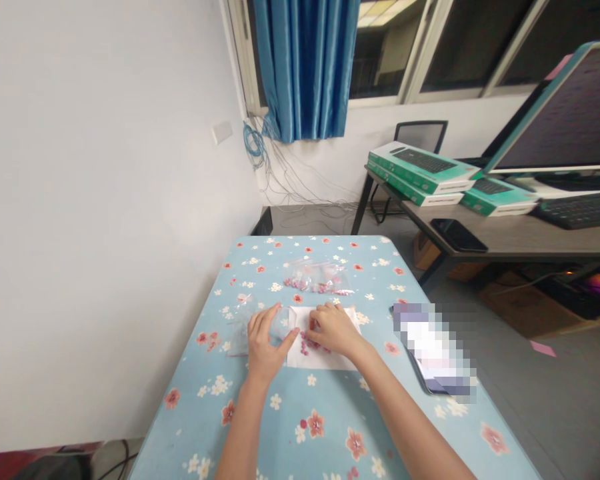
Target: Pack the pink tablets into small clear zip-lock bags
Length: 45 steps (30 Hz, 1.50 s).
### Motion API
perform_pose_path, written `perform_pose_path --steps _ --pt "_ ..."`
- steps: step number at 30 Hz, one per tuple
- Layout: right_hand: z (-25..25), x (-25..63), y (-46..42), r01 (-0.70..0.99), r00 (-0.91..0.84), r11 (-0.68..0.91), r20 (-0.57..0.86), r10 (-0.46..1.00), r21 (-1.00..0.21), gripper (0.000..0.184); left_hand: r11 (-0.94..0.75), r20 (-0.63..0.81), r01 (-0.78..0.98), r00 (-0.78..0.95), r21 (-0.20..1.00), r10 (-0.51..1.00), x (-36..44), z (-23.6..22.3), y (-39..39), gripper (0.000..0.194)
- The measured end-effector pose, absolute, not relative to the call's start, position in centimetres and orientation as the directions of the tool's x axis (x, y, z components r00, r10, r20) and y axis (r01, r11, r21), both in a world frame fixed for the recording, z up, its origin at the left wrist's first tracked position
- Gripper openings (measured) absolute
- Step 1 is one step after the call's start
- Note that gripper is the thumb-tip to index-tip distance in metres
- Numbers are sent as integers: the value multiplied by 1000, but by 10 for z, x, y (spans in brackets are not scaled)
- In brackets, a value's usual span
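Observation:
My left hand point(266, 343) curls around a small clear plastic container point(283, 324) lying on a white paper sheet point(325, 353). My right hand point(333, 329) rests on the sheet with its fingertips down among loose pink beads point(307, 344), and they hide whatever lies beneath them. Farther up the table, a clear plastic bag point(316, 276) holds more pink beads. A second clear plastic bag point(239, 332) lies crumpled beside my left hand.
The table has a blue floral cloth point(300, 427) and meets a white wall on the left. A phone point(433, 350), partly pixelated, lies on the right. Beyond stand a desk point(460, 227) with green keyboard boxes point(423, 167), a monitor point(555, 110) and a keyboard point(580, 210).

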State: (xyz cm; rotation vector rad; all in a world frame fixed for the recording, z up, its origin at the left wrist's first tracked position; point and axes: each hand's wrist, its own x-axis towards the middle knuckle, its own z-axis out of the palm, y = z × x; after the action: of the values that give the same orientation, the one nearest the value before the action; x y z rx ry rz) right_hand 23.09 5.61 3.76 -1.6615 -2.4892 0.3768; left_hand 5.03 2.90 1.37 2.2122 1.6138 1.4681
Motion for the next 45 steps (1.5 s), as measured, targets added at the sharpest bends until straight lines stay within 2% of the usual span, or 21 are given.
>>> perform_pose_path --steps 5,9,13,16,20,29,39,45 --pt "39 231 56 879 -396 375 -12 918 -296 13 -468 662 726 24 504 749 51 15 29 46" --pt "45 237 58 856 -383 372 44 923 -357 10 -470 660 729 34 497 751 50 14 29 47" --pt "59 243 58 797 -333 370 163 929 -477 14 -479 663 728 45 490 747 50 12 29 48" --pt "73 243 53 704 -315 427 289 904 -567 17 -474 647 726 52 498 760 52 12 28 48" --pt "88 233 44 609 -354 518 378 855 -600 17 -470 626 719 63 512 777 54 13 27 47" --pt "86 214 34 645 -449 566 345 824 -512 15 -513 666 713 88 478 741 54 13 28 42" --pt "87 218 36 619 -436 564 359 825 -546 16 -500 659 707 63 500 749 54 14 27 43" --pt "90 239 45 648 -409 523 327 852 -553 13 -428 607 699 -11 573 795 49 13 28 50"
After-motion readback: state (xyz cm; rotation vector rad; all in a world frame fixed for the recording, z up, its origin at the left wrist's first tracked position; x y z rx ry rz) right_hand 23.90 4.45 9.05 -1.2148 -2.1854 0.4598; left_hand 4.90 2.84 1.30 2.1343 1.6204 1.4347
